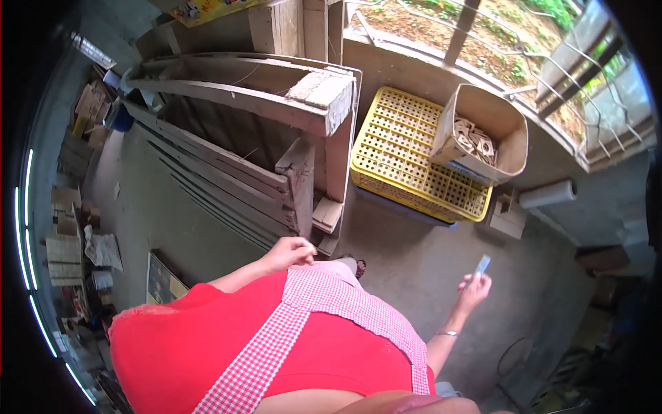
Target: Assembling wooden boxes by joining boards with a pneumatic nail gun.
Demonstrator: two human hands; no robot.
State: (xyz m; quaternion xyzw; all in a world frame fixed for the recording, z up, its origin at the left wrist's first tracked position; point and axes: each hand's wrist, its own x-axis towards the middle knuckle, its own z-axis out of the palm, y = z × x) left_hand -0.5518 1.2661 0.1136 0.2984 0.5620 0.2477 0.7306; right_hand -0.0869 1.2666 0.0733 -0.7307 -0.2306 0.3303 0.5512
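In front of my checked apron (pixel 331 290), my left hand (pixel 289 253) is closed, its fingers curled in; whether anything lies inside them is hidden. It is close to the near end of a stacked wooden frame (pixel 300 186). Out to the right, my right hand (pixel 474 288) grips a small, flat, pale blue strip-like object (pixel 483 264), which sticks up past the fingers. Its exact kind is too small to tell. Bare concrete floor (pixel 441 255) lies below that hand.
A yellow plastic crate (pixel 396 138) sits upside down by the wall, with an open bin (pixel 512 148) of small wooden pieces (pixel 476 141) on it. Behind is a barred window (pixel 469 34). A white roll (pixel 548 194) is at right; cardboard boxes (pixel 65 259) line the left.
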